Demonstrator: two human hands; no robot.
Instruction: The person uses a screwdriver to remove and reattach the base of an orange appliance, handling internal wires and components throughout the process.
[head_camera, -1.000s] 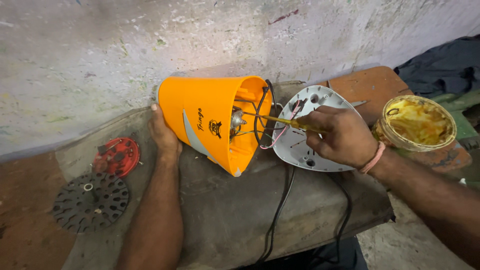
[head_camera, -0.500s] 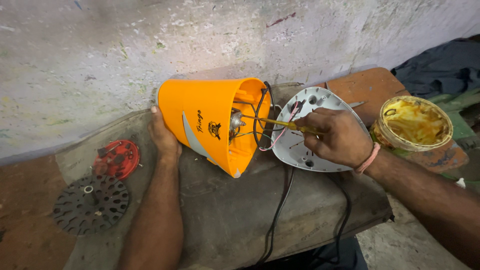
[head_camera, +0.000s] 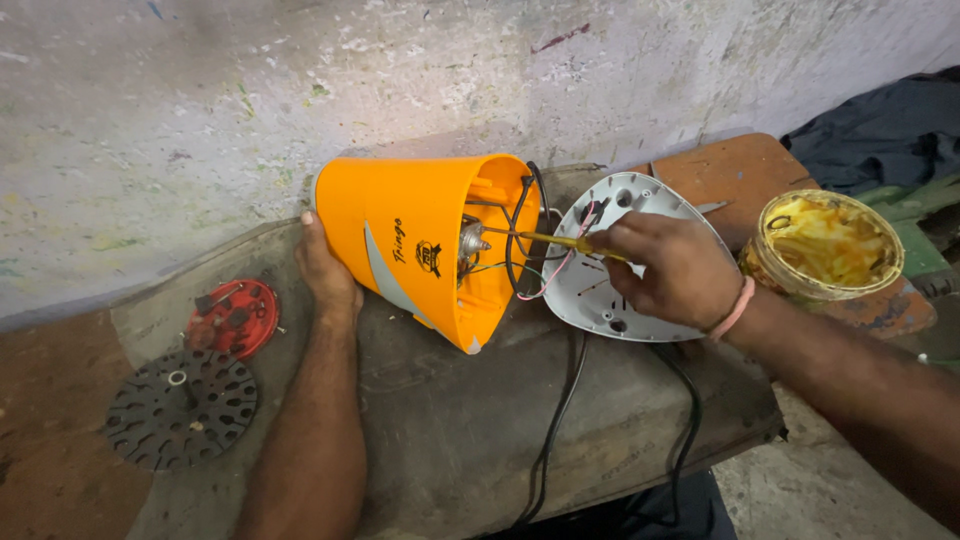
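An orange plastic appliance housing (head_camera: 410, 245) lies on its side on a grey cloth-covered bench (head_camera: 470, 430), its open end facing right with wires and a motor shaft showing inside. My left hand (head_camera: 325, 270) grips the housing's left, narrow end. My right hand (head_camera: 665, 270) holds a yellow-handled screwdriver (head_camera: 545, 240) whose tip reaches into the open end. Under that hand lies the grey base plate (head_camera: 600, 290), joined to the housing by thin wires.
A red disc (head_camera: 233, 318) and a black perforated disc (head_camera: 182, 408) lie at the left. A round tin of yellow grease (head_camera: 828, 245) stands at the right on a rusty surface. A black power cord (head_camera: 555, 420) hangs over the bench front. A rough wall runs behind.
Almost nothing differs. The view has shifted slightly; both hands keep their hold, and the screwdriver stays inside the housing's open end.
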